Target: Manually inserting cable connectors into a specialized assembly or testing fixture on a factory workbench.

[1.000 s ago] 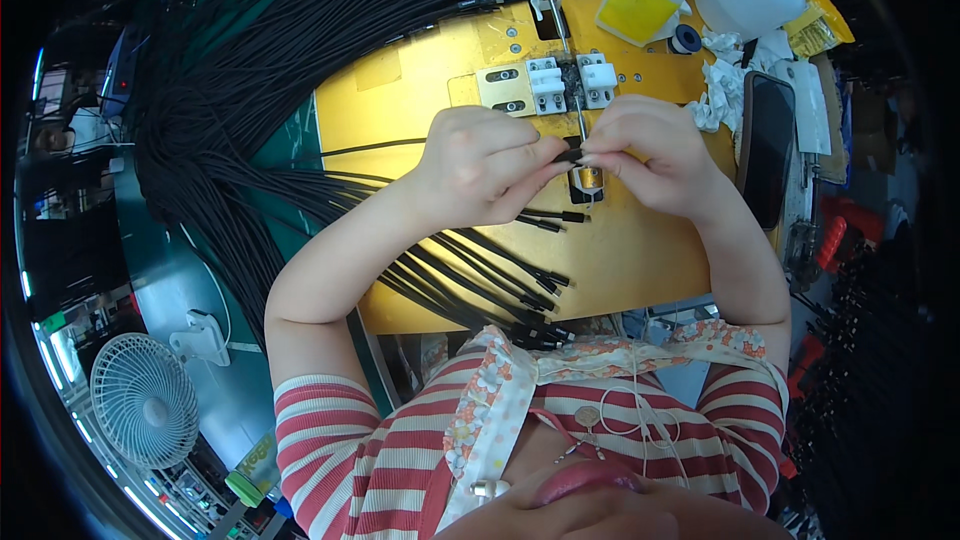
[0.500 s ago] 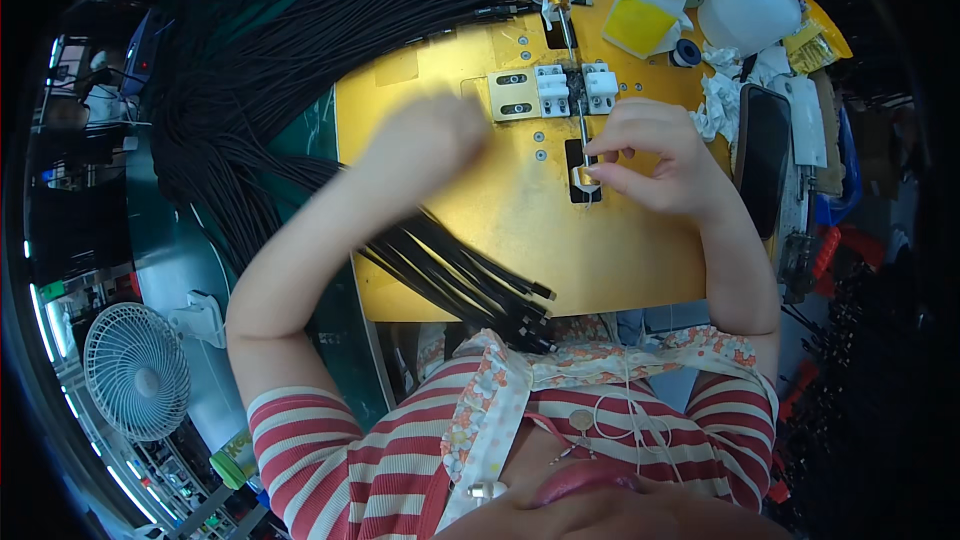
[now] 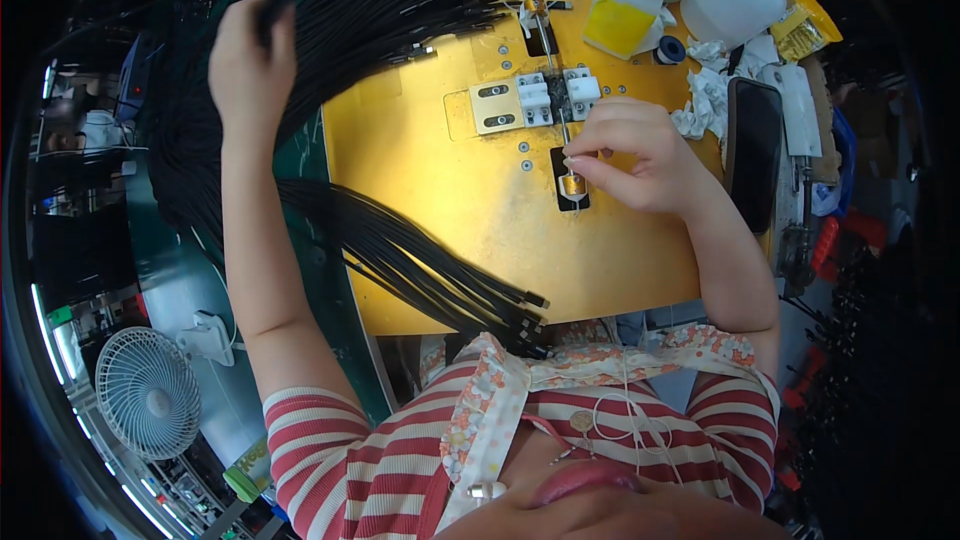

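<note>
Black cables [image 3: 430, 260] likely light, bendy; best grasped behind plugs [image 3: 535, 300]. Left hand [image 3: 248, 75], 10 o'clock, curls round blurred dark strand [image 3: 268, 20]; right hand [image 3: 625, 155], 2 o'clock, nearly pinched, hold unclear.

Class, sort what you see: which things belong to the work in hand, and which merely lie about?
Seem part of the work:
- black cables
- metal rod
- white blocks
- gold plate

Seem just lying about:
- phone
- crumpled paper
- yellow packet
</note>
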Available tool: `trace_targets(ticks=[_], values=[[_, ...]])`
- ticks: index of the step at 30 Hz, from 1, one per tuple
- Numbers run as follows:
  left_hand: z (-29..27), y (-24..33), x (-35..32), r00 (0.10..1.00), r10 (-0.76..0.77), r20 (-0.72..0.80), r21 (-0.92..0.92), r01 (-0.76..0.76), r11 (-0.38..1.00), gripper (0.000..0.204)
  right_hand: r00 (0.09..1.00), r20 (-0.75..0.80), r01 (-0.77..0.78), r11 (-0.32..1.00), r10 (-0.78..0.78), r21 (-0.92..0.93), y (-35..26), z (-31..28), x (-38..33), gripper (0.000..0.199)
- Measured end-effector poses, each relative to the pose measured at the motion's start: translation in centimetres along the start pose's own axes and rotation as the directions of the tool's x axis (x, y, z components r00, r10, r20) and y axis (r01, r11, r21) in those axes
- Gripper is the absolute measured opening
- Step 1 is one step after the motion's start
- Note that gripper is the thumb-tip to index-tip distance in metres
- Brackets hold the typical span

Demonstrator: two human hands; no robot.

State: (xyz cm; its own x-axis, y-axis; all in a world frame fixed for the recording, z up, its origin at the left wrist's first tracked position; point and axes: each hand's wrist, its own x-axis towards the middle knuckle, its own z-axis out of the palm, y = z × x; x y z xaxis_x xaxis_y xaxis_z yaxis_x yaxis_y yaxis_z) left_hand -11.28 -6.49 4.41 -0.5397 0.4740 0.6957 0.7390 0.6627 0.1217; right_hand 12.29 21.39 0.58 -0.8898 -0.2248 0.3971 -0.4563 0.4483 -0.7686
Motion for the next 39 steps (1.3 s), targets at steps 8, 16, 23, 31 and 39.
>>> trace_targets(ticks=[8,16,23,31,39], values=[[-1.8,5.6,0.9,0.988,0.151,-0.034,-0.128,-0.155,0.98,0.021,0.979,-0.205,0.008,1.0,-0.006,0.01,0.3,0.7,0.0,0.028],[-1.1,11.6,-5.0,0.886,0.461,0.053,-0.25,-0.435,0.865,0.03,0.757,-0.638,0.47,0.794,-0.138,0.386,-1.9,2.6,1.4,0.065],[1.0,14.3,-5.5,0.918,0.391,0.063,-0.323,-0.352,0.879,0.028,0.909,-0.124,0.365,0.905,-0.397,-0.218,-2.5,2.7,1.1,0.03],[3.7,12.5,-7.2,0.861,0.509,-0.018,-0.482,-0.454,0.75,0.036,0.989,-0.144,0.027,0.999,-0.023,0.027,-0.6,-1.0,0.1,0.031],[3.8,12.2,-7.5,0.825,0.564,0.033,-0.511,-0.472,0.719,0.038,0.991,-0.056,0.109,0.965,-0.125,-0.239,-0.9,0.8,0.4,0.023]])
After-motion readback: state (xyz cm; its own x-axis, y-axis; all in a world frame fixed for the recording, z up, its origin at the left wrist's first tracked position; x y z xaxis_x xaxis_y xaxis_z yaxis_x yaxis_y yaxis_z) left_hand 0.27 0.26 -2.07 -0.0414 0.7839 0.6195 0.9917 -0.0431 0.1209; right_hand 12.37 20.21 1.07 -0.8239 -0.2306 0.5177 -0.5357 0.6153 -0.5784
